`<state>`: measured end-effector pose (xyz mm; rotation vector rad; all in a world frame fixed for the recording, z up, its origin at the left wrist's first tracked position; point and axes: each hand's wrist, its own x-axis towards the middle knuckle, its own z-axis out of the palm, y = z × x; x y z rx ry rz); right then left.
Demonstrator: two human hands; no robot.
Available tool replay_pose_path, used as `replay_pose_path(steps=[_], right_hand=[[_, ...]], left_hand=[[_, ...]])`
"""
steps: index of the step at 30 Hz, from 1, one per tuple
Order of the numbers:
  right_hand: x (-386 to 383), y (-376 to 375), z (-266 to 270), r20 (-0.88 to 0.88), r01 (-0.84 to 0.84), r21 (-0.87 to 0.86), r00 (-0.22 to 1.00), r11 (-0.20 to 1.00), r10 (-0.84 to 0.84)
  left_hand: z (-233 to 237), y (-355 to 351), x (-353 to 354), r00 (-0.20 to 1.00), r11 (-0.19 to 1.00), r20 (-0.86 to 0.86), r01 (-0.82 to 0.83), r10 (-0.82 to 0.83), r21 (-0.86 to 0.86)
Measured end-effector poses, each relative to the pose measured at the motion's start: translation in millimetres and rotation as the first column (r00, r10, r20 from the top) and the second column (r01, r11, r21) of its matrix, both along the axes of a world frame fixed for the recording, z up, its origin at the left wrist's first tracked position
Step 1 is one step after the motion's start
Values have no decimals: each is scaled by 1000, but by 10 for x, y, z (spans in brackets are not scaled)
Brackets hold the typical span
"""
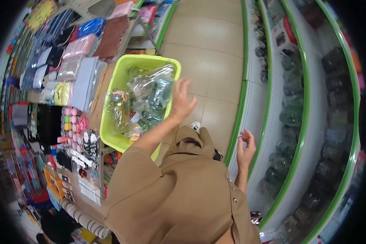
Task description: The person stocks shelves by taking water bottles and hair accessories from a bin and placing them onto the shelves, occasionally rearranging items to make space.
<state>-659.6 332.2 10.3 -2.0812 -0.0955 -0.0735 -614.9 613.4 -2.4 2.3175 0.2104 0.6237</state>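
Note:
My left hand (183, 101) is beside the right rim of a lime-green plastic bin (110, 122), its fingers apart and nothing in them. Inside the bin lie clear plastic wrapping (160, 73), a bluish transparent container (160, 95) and a bagged item (121, 116). Out to my right, my right hand (246, 148) hangs near the edge of the green-trimmed shelf (240, 116), fingers loosely curled with a gap to the thumb and nothing seen in them.
On the left, a display table carries folded packaged cloths (83, 81), pink rolls and jars (73, 122) and a stack of white cups (83, 219). Glass jars (290, 114) line the right-hand shelves. A tiled aisle floor (205, 53) runs ahead between them.

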Motion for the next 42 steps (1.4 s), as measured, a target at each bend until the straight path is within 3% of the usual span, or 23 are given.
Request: replay_pose_path(steps=[4, 6, 7, 10, 12, 18, 20, 21, 24, 26, 27, 28, 29, 30, 31, 32, 33, 34, 36, 38, 39, 41, 42], right_hand=[[243, 597, -45, -123, -292, 44, 948, 956, 295], [402, 875, -58, -144, -426, 37, 893, 904, 426], [478, 1001, -67, -162, -519, 32, 841, 854, 517], [805, 1476, -97, -180, -707, -50, 701, 705, 690], [1017, 1855, -169, -156, -764, -108, 645, 636, 748], [1446, 2774, -676, 133, -788, -243, 551, 566, 824], [1471, 2926, -760, -197, -843, -80, 537, 532, 820], [1468, 2926, -773, -194, -842, -84, 538, 532, 821], [1474, 2855, -759, -274, -836, -110, 545, 537, 793], [1482, 2702, -702, -294, -791, 129, 546, 598, 785], [1467, 2601, -640, -292, -778, 130, 562, 614, 774], [1428, 2489, -460, -337, -723, 242, 562, 647, 755], [1397, 2376, -301, -378, -651, 348, 561, 675, 736], [1375, 2263, -185, -372, -628, 346, 591, 698, 716], [1343, 2141, -79, -349, -518, 510, 606, 687, 715], [1314, 2006, -12, -316, -390, 654, 637, 648, 703], [1305, 1876, -177, -327, -316, 693, 663, 648, 673], [1332, 1707, -305, -326, -233, 723, 715, 650, 618], [1305, 1458, -36, -354, 24, 876, 711, 482, 608], [1212, 1143, -51, -257, 95, 949, 788, 302, 559], [1136, 1015, -14, -239, 142, 964, 840, 226, 487], [918, 693, 78, -202, 174, 978, 931, 116, 303], [805, 566, 115, -178, 167, 984, 948, 64, 264]], left_hand=[[-46, 835, -265, 964, 960, 0, -265, 266, 89], [-226, 1028, -540, 916, 922, -120, -372, 384, 108], [-296, 1060, -690, 906, 914, -127, -392, 403, 103], [-608, 1036, -1065, 841, 931, -460, -358, 285, -77], [-863, 940, -1176, 823, 909, -489, -396, 288, -132], [-1028, 824, -1096, 771, 792, -520, -553, 368, -258], [-1177, 902, -1061, 801, 769, -470, -548, 371, -328], [-1258, 934, -1059, 827, 746, -421, -536, 372, -396], [-952, 939, -1122, 809, 728, -404, -572, 427, -378], [-662, 923, -1205, 824, 680, -396, -562, 406, -472], [-530, 932, -1238, 836, 623, -389, -549, 388, -558], [-435, 950, -1248, 846, 639, -386, -531, 367, -557], [-354, 969, -1232, 895, 655, -262, -443, 360, -612], [-260, 975, -1196, 930, 670, -131, -341, 345, -659], [-100, 961, -1129, 946, 686, -123, -303, 300, -661], [91, 933, -1024, 979, 633, -23, -148, 201, -760], [206, 899, -884, 992, 548, 90, 25, 92, -836], [234, 882, -769, 990, 593, 127, 66, 62, -803], [404, 779, -404, 958, 588, 284, 256, -48, -767], [560, 663, -114, 890, 475, 416, 451, -185, -755], [557, 600, 40, 842, 276, 506, 539, -184, -796], [834, 280, 267, 631, 142, 666, 760, -399, -635], [825, 145, 368, 574, 56, 670, 777, -470, -626]])
